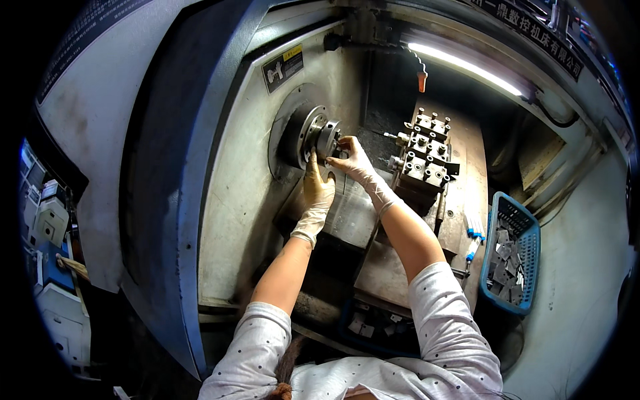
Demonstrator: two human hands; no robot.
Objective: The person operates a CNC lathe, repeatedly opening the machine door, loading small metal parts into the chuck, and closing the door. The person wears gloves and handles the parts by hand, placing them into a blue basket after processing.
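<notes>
The CNC lathe enclosure (220, 200) is filling most of the frame, w/ its blue-grey door frame curving down the left side and a strip light (467, 67) glowing at upper right. Inside, centre-right, the tool turret block (423, 157) is sitting well back from the spindle, prob. parked so both arms are getting room to reach in. At right of frame a blue plastic basket (513, 253) is holding small grey metal blanks, sitting near the bed so parts are within reach.

Upper centre, the round chuck (313, 133) is facing right. Both arms are coming up from the lower edge in dotted white sleeves and thin gloves. The left hand (317, 187) is resting just below the chuck, fingers bent loosely against its lower edge, seemingly bracing; can't tell if it's gripping anything. The right hand (352, 160) is reaching to the chuck face, fingertips pinching closed on a small metal workpiece (331, 139) that is sitting at the chuck's jaws, held square-on to the spindle.
</notes>
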